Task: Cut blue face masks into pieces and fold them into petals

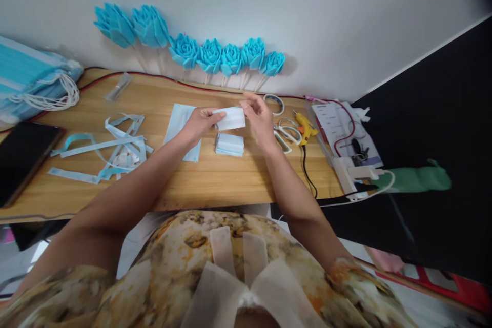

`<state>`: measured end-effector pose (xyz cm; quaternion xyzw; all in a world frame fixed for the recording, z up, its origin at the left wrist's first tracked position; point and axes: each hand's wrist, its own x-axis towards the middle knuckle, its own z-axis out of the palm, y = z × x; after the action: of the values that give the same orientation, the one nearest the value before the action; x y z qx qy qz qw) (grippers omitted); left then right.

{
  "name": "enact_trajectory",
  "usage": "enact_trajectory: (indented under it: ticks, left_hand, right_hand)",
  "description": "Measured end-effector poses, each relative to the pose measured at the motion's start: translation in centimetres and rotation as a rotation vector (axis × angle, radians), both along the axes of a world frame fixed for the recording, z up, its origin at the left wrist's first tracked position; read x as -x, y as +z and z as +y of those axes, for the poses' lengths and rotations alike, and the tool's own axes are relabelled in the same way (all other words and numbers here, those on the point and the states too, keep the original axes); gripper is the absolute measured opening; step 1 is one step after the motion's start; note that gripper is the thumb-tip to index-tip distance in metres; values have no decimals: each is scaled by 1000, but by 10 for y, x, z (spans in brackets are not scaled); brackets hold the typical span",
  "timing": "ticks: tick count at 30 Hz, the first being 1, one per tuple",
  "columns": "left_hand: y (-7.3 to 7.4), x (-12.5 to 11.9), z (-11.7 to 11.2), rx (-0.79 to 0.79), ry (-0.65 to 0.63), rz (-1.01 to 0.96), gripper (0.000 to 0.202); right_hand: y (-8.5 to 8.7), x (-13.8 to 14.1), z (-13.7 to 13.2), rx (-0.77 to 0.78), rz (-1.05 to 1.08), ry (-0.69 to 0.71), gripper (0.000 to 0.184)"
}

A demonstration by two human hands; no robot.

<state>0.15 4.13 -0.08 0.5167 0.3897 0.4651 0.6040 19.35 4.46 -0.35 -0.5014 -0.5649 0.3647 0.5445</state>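
Note:
Between my hands, just above the table, is a small white rectangle of folded mask fabric [232, 119]. My left hand [200, 123] pinches its left end, thumb on top. At the opposite end, my right hand [259, 118] has thumb and forefinger closed at the upper right corner, with the other fingers loosely curled. Directly below lies a small stack of pale blue and white fabric pieces [229, 144]. A flat, light blue mask sheet [180, 117] lies partly under my left hand and forearm.
Blue fabric flowers [210, 56] on sticks lean against the wall. Cut strips [115, 146], a phone [26, 156] and a mask pile [33, 79] are left. Scissors [289, 133], a tape roll [275, 104], a yellow glue gun [306, 128] and a power strip [348, 174] are right.

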Motion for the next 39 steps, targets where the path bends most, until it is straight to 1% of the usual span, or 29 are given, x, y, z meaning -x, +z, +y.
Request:
enact_trajectory:
  ticks: [2, 5, 7, 10, 13, 15, 20, 23, 25, 29, 32, 39]
  left_hand:
    - [1, -1, -1, 4, -20, 9, 31]
    - [0, -1, 0, 2, -20, 20, 34]
    - [-1, -1, 1, -1, -14, 35, 34]
    - [-1, -1, 2, -9, -2, 82, 33]
    - [1, -1, 1, -8, 16, 79, 34]
    - [1, -1, 1, -10, 20, 40, 35]
    - [-2, -1, 0, -1, 0, -13, 42]
    - [-3, 0, 0, 18, 25, -3, 43]
    - [-2, 0, 0, 15, 14, 34, 43]
    - [-3, 0, 1, -63, -38, 128, 39]
    - [-5, 0, 1, -86, -61, 126, 40]
    - [-7, 0, 2, -29, -61, 134, 41]
  right_hand:
    - [3, 1, -3, 46, -9, 73, 58]
    - [6, 2, -9, 83, -11, 135, 57]
    - [8, 3, -11, 77, -28, 152, 53]
    - [8, 4, -12, 60, -123, 171, 40]
    - [7, 6, -13, 34, -222, 142, 26]
    - [5, 8, -12, 18, -212, 116, 23]
    - [-1, 9, -10, -5, -107, 104, 26]
    - [0, 9, -10, 1, -134, 123, 25]
    - [3, 10, -12, 16, -153, 139, 27]
    - [9, 12, -16, 29, -223, 144, 26]
    - [11, 14, -17, 8, -252, 124, 25]
    - [13, 15, -16, 1, -287, 40, 24]
